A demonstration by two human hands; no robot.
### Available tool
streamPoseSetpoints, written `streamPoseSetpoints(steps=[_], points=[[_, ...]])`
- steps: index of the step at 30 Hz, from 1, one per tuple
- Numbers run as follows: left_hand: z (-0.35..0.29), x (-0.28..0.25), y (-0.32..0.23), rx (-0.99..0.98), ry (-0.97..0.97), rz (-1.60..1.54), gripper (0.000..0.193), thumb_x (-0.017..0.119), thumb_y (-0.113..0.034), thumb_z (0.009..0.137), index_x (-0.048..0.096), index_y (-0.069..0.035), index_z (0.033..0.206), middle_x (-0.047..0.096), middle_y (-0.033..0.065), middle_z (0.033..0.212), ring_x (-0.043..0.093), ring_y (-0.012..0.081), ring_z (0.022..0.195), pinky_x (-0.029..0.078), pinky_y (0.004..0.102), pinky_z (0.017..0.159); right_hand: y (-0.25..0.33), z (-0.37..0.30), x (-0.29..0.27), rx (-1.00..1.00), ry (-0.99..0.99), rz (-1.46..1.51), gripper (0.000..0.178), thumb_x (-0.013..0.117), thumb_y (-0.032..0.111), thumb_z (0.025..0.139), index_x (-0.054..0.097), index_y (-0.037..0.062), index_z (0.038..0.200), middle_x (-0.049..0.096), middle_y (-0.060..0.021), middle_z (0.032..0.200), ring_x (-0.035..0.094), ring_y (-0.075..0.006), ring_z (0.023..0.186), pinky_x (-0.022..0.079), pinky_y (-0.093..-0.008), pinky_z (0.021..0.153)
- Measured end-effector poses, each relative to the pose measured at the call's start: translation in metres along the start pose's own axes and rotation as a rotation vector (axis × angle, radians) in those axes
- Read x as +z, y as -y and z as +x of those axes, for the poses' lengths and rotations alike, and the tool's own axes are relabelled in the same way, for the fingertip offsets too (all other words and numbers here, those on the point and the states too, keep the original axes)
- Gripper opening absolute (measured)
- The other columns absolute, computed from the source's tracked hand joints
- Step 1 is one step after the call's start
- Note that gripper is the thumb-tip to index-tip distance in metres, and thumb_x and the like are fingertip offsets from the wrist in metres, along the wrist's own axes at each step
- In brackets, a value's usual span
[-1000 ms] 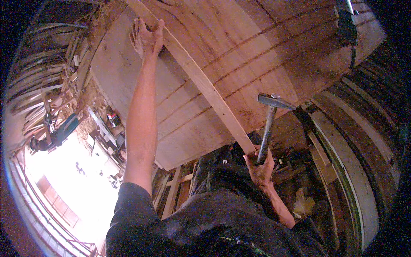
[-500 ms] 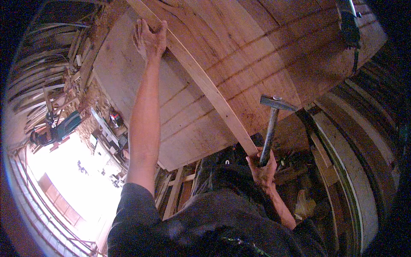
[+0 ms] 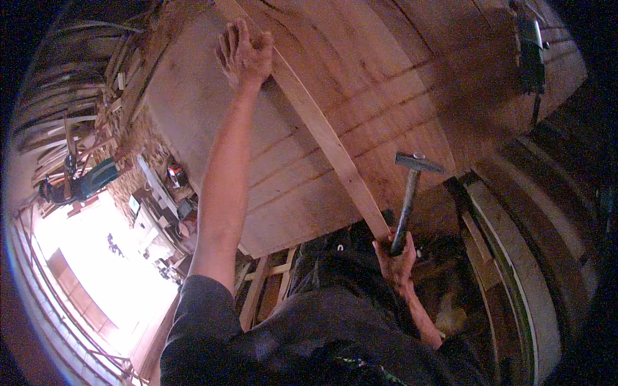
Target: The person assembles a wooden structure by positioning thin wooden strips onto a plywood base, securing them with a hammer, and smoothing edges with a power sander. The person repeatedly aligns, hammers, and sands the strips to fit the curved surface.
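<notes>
in the head view, we seemed to be at the step of lining up the wood strip [image 3: 341, 161], which crossed the big board [image 3: 399, 96] past its near edge. our left hand [image 3: 248, 59] was open, thumb at the strip. our right hand [image 3: 398, 262] gripped the hammer [image 3: 407, 206] by the strip's near end. the next move likely called for both hands. the board gave room both ways.

A broad plywood panel [image 3: 199, 109], marked with dark, roughly parallel lines [image 3: 386, 87], spread beneath. A long wooden strip [image 3: 335, 151] ran slantwise across it; toward the panel's far right sat a dark, partly shiny object [image 3: 531, 61].
</notes>
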State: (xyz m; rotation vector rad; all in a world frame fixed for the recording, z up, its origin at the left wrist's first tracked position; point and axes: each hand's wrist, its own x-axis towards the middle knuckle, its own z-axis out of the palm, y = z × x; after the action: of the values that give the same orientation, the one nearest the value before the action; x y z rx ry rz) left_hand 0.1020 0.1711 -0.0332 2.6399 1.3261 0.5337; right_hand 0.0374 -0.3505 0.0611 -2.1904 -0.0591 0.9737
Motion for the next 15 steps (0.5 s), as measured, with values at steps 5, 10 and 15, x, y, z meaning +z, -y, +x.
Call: streamPoseSetpoints(steps=[5, 10, 15], points=[[-0.001, -0.008, -0.005, 0.009, -0.002, 0.040, 0.085, 0.049, -0.064, 0.097, 0.033, -0.013, 0.162, 0.030, 0.0161, 0.167, 0.024, 0.0403, 0.155, 0.009, 0.0549, 0.127, -0.009, -0.003, 0.010, 0.138, -0.045, 0.342, 0.045, 0.089, 0.017, 0.078, 0.061, 0.0057, 0.112, 0.067, -0.0071, 0.098, 0.065, -0.0233, 0.087, 0.055, -0.0359, 0.079], [-0.004, -0.014, -0.006, -0.015, 0.037, 0.017, 0.084, 0.050, -0.062, 0.097, 0.031, -0.011, 0.162, 0.029, 0.0172, 0.167, 0.023, 0.0421, 0.155, 0.009, 0.0555, 0.127, -0.028, -0.001, 0.007, -0.104, -0.029, 0.024, 0.047, 0.088, 0.012, 0.077, 0.059, 0.0049, 0.113, 0.066, -0.0067, 0.098, 0.065, -0.0249, 0.088, 0.057, -0.0354, 0.082], [-0.003, -0.014, -0.008, -0.007, 0.034, 0.009, 0.085, 0.048, -0.064, 0.097, 0.031, -0.011, 0.162, 0.029, 0.0172, 0.168, 0.022, 0.0421, 0.155, 0.008, 0.0569, 0.127, -0.017, 0.000, 0.007, 0.114, -0.045, 0.467, 0.052, 0.091, 0.012, 0.075, 0.056, 0.0045, 0.114, 0.058, -0.0065, 0.101, 0.059, -0.0218, 0.091, 0.050, -0.0355, 0.084]])
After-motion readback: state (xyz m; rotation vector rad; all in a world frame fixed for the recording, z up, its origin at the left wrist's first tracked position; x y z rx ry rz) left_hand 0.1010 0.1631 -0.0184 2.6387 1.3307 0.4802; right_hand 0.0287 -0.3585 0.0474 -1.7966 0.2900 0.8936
